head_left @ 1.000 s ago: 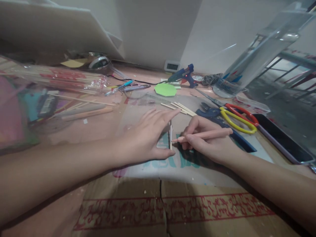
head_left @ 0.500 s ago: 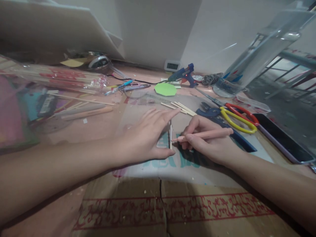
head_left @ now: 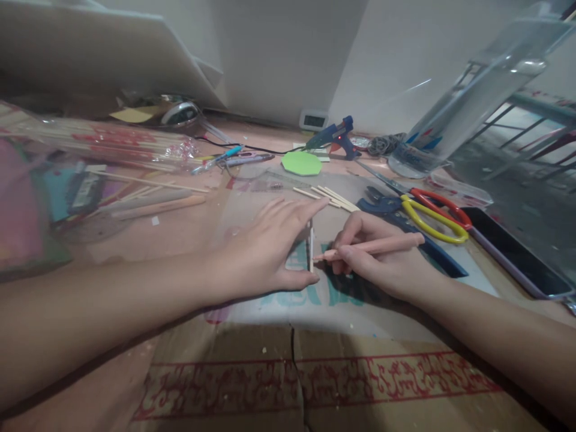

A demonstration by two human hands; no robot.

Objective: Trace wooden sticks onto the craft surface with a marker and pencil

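Note:
My left hand (head_left: 274, 243) rests over the sheet, its thumb and forefinger closed on the two ends of a short thin wooden stick (head_left: 311, 249). Two thin lengths may lie side by side there; I cannot tell. In my right hand (head_left: 369, 258) is a peach-coloured pen (head_left: 391, 243), gripped for writing, its tip at the stick near my left thumb. Several cut wooden sticks (head_left: 335, 198) lie just beyond my hands. Under them is a pale sheet with teal print (head_left: 279, 309).
Right: scissors (head_left: 436, 225) with red and yellow handles, blue pliers (head_left: 382, 204), a phone (head_left: 517, 252), a tall clear bottle (head_left: 468, 102). Behind: a blue glue gun (head_left: 330, 133), a green octagon (head_left: 301, 162), a ruler (head_left: 288, 181). Left: bagged sticks (head_left: 112, 141). Cardboard (head_left: 234, 348) lies in front.
The pen tip has shifted very slightly along the stick toward my left thumb. My left hand and the stick stay in place.

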